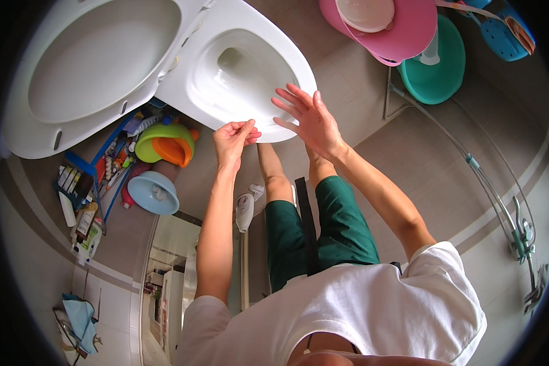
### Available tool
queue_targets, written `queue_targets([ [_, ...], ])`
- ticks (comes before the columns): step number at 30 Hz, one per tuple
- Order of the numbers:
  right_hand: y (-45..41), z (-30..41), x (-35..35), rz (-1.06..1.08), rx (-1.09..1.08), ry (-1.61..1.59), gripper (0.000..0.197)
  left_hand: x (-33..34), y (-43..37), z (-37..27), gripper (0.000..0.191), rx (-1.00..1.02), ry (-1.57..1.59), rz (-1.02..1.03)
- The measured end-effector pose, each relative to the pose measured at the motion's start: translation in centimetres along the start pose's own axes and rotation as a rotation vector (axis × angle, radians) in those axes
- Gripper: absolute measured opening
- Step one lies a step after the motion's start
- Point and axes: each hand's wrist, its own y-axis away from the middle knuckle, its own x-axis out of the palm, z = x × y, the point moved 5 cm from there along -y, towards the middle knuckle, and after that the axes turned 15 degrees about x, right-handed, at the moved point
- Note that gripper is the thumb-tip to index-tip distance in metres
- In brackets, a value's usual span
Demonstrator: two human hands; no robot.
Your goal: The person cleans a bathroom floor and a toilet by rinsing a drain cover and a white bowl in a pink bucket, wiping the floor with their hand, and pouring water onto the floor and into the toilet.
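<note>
Both of my hands are over the front of a white toilet bowl (251, 82), with a little water at its bottom. My left hand (234, 142) is at the left part of the front rim, thumb against curled fingers, and nothing shows between them. To its right, my right hand (314, 120) is spread above the rim with its palm showing and nothing in it. The raised toilet seat and lid (105, 64) stand behind the bowl, to the left. A white plastic bottle (244, 212) is on the left, near my leg.
A blue-framed rack (96, 178) at the left holds toiletries. A green and orange potty (167, 144) and a light blue basin (146, 192) are beside it. Pink (407, 27) and teal (439, 68) basins hang at upper right. A shower hose (448, 132) runs along the right wall.
</note>
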Motion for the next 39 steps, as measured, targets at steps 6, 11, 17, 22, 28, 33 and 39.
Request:
queue_targets([
  [6, 0.1, 0.2, -1.1, -0.060, -0.024, -0.114, 0.059, 0.3, -1.9, 2.1, 0.024, -0.020, 0.254, -0.054],
  [11, 0.2, -0.4, -2.0, -0.128, -0.026, -0.130, 0.062, 0.9, -4.0, 3.4, 0.026, 0.036, 0.370, -0.072],
  [17, 0.4, -0.9, -2.9, -0.161, -0.008, -0.163, 0.061, 0.4, -6.5, 4.4, 0.029, 0.010, 0.175, -0.200],
  [22, 0.6, -0.8, -3.5, -0.181, -0.006, -0.157, 0.061, 0.0, -8.6, 5.6, 0.022, 0.033, 0.063, -0.262],
  [28, 0.6, -0.8, -3.8, -0.202, -0.002, -0.156, 0.060, -0.3, -11.5, 7.6, 0.021, -0.064, -0.010, -0.261],
  [33, 0.4, -1.3, -4.2, -0.205, 0.009, -0.169, 0.060, -0.1, -13.4, 8.8, 0.026, -0.137, -0.113, -0.202],
  [39, 0.3, -1.5, -4.7, -0.201, 0.007, -0.187, 0.061, 0.2, -14.0, 10.4, 0.021, -0.144, 0.287, -0.267],
])
